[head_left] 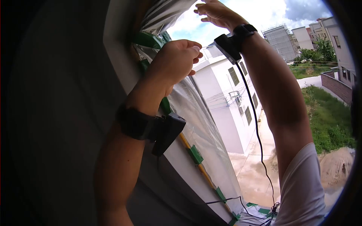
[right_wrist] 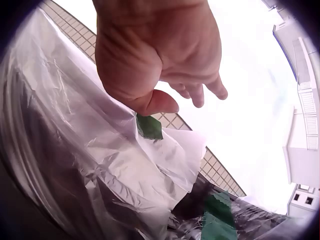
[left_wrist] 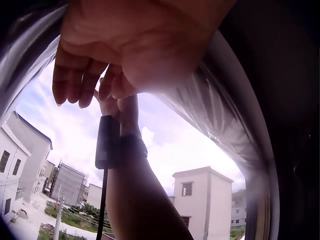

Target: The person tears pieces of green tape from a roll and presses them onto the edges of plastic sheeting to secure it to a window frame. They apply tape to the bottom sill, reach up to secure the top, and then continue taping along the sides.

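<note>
Nearest, left hand [head_left: 174, 62]: centre of head view, fingers loosely bent, seemingly empty.
Plastic sheet [head_left: 196, 128]: behind it, long axis slanting upper left to lower right.
Right hand [head_left: 219, 16]: top edge, fingers parted, empty; sheet leftward; nearer hand unclear.

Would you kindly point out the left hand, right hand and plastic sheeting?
Left hand [head_left: 176, 60], head view, middle of the hand.
Right hand [right_wrist: 165, 55], right wrist view, on the palm.
Plastic sheeting [right_wrist: 82, 117], right wrist view, wrinkled surface.
</note>
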`<state>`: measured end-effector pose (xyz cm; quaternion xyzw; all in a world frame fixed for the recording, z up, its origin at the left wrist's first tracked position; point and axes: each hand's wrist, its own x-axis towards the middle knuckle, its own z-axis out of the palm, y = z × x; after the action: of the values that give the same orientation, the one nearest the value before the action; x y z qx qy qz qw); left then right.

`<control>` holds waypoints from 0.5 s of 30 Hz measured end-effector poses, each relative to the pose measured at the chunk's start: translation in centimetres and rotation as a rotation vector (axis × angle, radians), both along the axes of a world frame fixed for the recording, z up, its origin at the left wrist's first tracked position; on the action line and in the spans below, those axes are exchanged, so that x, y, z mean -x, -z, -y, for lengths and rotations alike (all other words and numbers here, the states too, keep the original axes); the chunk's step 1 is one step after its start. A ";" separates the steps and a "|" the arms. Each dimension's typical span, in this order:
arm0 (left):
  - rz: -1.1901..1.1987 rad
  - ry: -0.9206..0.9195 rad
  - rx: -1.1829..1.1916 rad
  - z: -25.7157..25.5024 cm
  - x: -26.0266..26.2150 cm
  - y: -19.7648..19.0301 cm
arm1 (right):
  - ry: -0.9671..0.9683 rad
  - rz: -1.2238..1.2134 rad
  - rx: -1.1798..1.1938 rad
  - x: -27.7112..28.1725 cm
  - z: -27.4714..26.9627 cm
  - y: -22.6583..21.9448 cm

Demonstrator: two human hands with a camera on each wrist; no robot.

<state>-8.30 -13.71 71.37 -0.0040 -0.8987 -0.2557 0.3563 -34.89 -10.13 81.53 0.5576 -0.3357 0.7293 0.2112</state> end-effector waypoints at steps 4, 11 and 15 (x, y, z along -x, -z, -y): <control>0.027 0.075 0.059 -0.7 -3.5 2.4 | -0.089 0.085 -0.122 -2.5 -1.5 3.5; 0.239 0.242 0.147 -0.4 -12.6 7.4 | -0.589 0.166 -0.068 -7.6 -0.4 2.6; 0.207 0.182 -0.025 -1.1 -18.9 9.7 | -0.688 0.322 -0.048 -7.1 -1.1 2.3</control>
<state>10.61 -12.64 61.68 -0.0544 -0.9234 -0.2971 0.2368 -27.81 -9.04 79.21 0.5206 -0.1749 0.8278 -0.1147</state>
